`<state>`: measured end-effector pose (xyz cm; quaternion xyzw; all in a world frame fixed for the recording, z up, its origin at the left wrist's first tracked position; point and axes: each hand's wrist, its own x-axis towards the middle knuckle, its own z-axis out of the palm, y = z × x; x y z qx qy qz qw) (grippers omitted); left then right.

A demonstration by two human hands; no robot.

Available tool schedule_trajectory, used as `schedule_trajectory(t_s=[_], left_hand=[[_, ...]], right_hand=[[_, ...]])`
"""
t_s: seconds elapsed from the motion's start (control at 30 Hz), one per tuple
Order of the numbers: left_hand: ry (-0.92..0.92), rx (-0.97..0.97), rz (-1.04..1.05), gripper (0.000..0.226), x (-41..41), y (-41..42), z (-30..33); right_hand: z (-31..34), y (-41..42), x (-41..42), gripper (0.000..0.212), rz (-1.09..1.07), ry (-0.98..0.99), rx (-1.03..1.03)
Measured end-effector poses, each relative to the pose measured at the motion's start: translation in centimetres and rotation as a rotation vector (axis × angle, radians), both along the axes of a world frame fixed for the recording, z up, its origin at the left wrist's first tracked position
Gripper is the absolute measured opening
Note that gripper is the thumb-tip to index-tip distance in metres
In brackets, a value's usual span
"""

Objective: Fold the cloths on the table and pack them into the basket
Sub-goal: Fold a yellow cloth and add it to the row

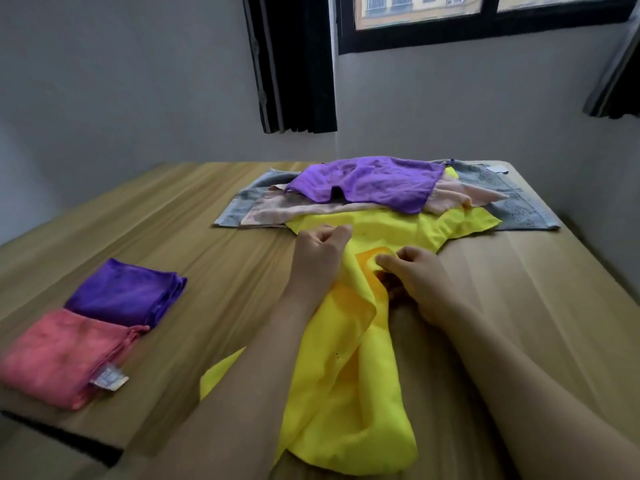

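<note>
A yellow cloth (346, 375) lies rumpled on the wooden table (207, 244), running from the middle toward the near edge. My left hand (320, 258) grips its upper part with curled fingers. My right hand (419, 282) pinches a fold of the same cloth just to the right. Behind them lies a pile of unfolded cloths: a purple cloth (367, 183) on top, a pale pink cloth (294, 211) and a grey cloth (519, 206) beneath. At the left sit a folded purple cloth (124, 292) and a folded pink cloth (59, 355) with a white label. No basket is in view.
The table stands in a corner of grey walls. Dark curtains (294, 64) hang beside a window (485, 15) at the back. The table's near left edge (62, 434) drops off just below the folded pink cloth.
</note>
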<state>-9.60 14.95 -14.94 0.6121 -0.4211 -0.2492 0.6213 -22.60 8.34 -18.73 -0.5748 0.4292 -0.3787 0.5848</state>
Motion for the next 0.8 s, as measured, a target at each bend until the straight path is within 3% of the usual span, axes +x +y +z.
schedule_trajectory(t_s=[0.2, 0.3, 0.43, 0.57, 0.67, 0.73, 0.8], left_hand=[[-0.063, 0.057, -0.093, 0.015, 1.8, -0.6, -1.8], [-0.005, 0.073, -0.131, 0.024, 1.7, -1.2, -2.2], [-0.154, 0.049, -0.111, 0.021, 1.7, -1.3, -3.0], [-0.193, 0.043, -0.062, 0.016, 2.1, -1.7, -3.3], [-0.069, 0.064, -0.078, 0.019, 2.1, -1.6, -2.7], [0.068, 0.089, -0.096, 0.033, 2.1, -1.3, -2.0], [0.091, 0.087, -0.129, 0.044, 2.2, -1.2, -1.9]], right_hand=[[-0.3, -1.6, 0.4, 0.018, 0.152, -0.091, 0.046], [-0.9, -2.0, 0.3, 0.007, 0.145, -0.181, 0.025], [-1.3, -2.4, 0.2, 0.005, 0.103, -0.332, 0.050], [-1.4, -2.0, 0.4, 0.006, 0.063, -0.275, -0.029], [-1.4, -1.7, 0.6, 0.014, 0.042, -0.235, -0.096], [-1.3, -1.6, 0.7, 0.018, 0.044, -0.219, -0.120], [-1.3, -1.6, 0.8, 0.020, 0.047, -0.231, -0.107]])
